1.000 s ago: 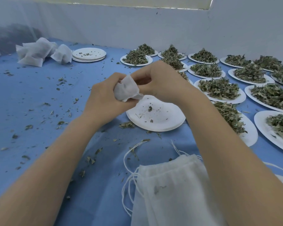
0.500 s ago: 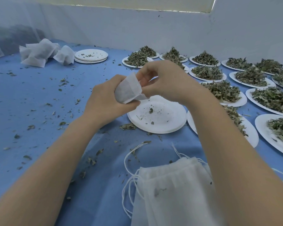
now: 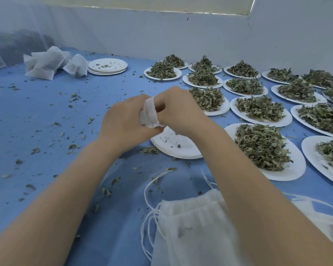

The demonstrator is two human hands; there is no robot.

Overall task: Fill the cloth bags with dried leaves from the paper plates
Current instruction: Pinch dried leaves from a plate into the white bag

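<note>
Both hands moved closer, left hand & right hand fingers now gripping the bunched cloth bag over the emptied plate, prob. so stray leaves land there.

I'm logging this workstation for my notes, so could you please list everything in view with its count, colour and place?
held cloth bag: one, white, gripped between both hands.
emptied plate: one, white, below the hands.
plates of dried leaves: over a dozen, white with green heaps, right.
plate stack: one, white, far left-centre.
filled bags: several, white, far left.
empty bags pile: one, white, near edge.
blue cover: strewn with leaf bits.
left hand: holds bag.
right hand: pinches bag.
</note>
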